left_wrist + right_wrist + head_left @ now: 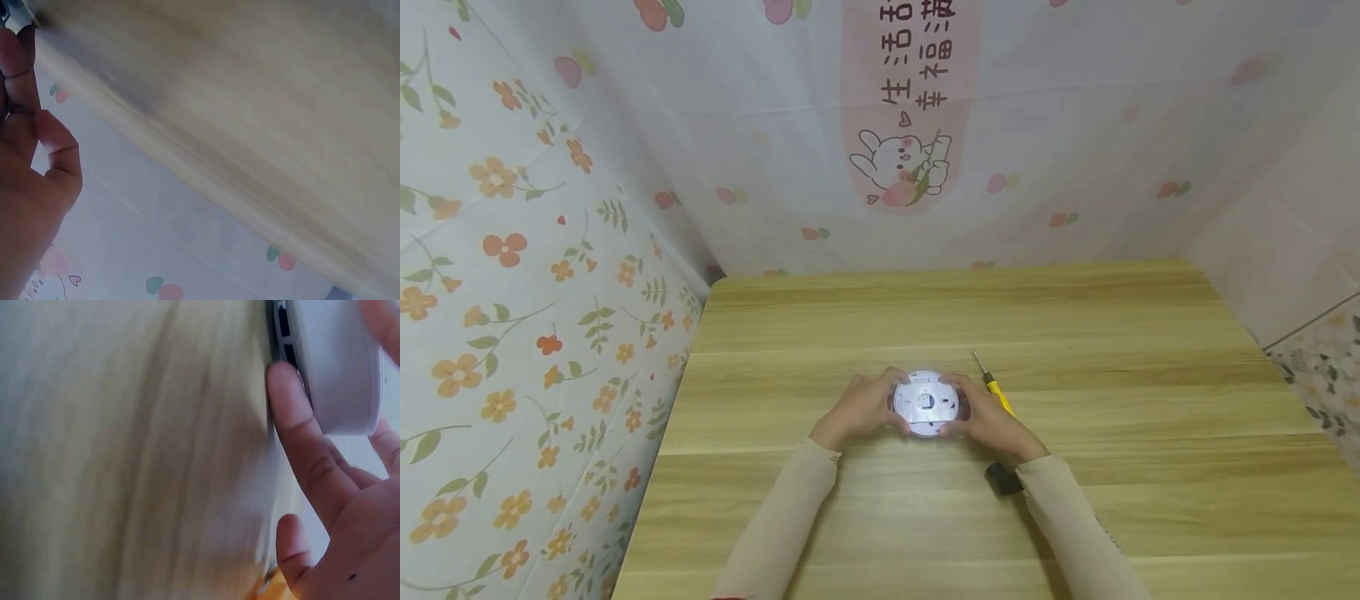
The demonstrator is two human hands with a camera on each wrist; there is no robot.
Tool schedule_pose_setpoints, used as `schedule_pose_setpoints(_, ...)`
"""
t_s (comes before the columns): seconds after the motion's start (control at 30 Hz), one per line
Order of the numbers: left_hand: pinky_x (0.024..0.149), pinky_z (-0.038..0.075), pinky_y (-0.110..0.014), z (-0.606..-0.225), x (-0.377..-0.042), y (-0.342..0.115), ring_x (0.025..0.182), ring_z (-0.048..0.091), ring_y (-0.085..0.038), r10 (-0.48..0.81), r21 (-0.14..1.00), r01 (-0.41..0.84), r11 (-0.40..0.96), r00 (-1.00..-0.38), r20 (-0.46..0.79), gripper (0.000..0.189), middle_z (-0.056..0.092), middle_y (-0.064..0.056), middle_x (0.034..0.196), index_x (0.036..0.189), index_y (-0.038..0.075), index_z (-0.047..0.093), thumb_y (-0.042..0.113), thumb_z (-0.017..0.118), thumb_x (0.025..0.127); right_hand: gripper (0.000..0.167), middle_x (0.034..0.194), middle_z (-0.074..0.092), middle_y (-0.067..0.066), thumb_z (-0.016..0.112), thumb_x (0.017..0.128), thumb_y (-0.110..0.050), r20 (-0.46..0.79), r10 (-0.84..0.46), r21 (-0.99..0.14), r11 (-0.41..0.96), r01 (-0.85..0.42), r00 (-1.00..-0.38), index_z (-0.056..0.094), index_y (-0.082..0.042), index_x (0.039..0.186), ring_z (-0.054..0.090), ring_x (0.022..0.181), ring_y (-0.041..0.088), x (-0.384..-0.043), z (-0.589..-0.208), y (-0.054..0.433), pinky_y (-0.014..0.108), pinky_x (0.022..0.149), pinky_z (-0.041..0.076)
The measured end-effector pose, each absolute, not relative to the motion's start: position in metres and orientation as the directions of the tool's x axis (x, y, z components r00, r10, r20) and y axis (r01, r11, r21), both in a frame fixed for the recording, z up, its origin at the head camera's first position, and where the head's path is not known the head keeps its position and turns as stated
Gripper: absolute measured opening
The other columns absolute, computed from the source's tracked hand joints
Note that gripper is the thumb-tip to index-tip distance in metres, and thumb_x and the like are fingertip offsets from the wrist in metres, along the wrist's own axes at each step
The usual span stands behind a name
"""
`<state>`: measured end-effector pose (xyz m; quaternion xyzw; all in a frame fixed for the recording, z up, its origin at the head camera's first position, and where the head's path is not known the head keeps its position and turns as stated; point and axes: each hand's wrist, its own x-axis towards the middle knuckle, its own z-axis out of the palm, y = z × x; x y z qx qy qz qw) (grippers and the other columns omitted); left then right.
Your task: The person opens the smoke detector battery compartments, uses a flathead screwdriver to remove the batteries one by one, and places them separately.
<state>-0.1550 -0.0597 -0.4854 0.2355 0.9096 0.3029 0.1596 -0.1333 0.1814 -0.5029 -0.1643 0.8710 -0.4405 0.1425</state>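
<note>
Between both hands sits a round white smoke detector [925,402], its face with dark slots and printed marks turned up to the head camera. My left hand [870,406] grips its left edge, thumb near the front and fingers toward the back. From the other side my right hand [988,417] holds the right edge. The right wrist view shows the white casing [340,369] with dark vents along its side, fingers spread around it. Only a sliver of the device appears at the top left of the left wrist view, above the left hand [31,162].
A yellow and black screwdriver [994,387] lies just beyond the right hand, partly covered by it. Beside the right sleeve is a small black object [1002,479]. The wooden table [820,317] ends at a patterned cloth backdrop [760,150]; floral cloth [535,333] hangs on the left.
</note>
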Motion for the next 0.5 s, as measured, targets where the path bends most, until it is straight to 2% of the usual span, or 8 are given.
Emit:
schedule_pose_setpoints(0.07,0.108,0.029,-0.045,-0.4855,-0.1556,-0.0599,0.113,0.062,-0.021,0.526,0.626,0.328,0.708,-0.836,-0.157,0.075,0.065,-0.008,0.128,0.133,0.013,0.048,0.037,0.080,0.070,0.068,0.126,0.055,0.014,0.077,0.081,-0.018,-0.109,-0.423,-0.821,0.548,-0.158,-0.900,0.041,-0.008,0.138,0.057,0.106,0.025,-0.1345,-0.5033,0.1826,0.034,0.087,0.049)
schedule_pose_setpoints(0.2,0.106,0.030,-0.043,-0.4864,-0.1566,-0.0601,0.111,0.063,-0.021,0.528,0.623,0.330,0.709,-0.834,-0.159,0.075,0.064,-0.008,0.130,0.133,0.013,0.048,0.037,0.080,0.070,0.063,0.118,0.060,0.015,0.074,0.083,-0.016,-0.106,-0.428,-0.821,0.546,-0.164,-0.897,0.042,-0.009,0.137,0.060,0.105,0.027,-0.1358,-0.5025,0.1838,0.034,0.084,0.050)
schedule_pose_setpoints(0.5,0.109,0.029,-0.045,-0.4880,-0.1566,-0.0615,0.113,0.062,-0.022,0.528,0.639,0.320,0.700,-0.834,-0.161,0.073,0.063,-0.007,0.132,0.133,0.013,0.048,0.037,0.079,0.071,0.071,0.122,0.059,0.017,0.074,0.079,-0.013,-0.114,-0.420,-0.791,0.587,-0.174,-0.900,0.040,-0.008,0.141,0.059,0.108,0.028,-0.1370,-0.5037,0.1823,0.037,0.087,0.050)
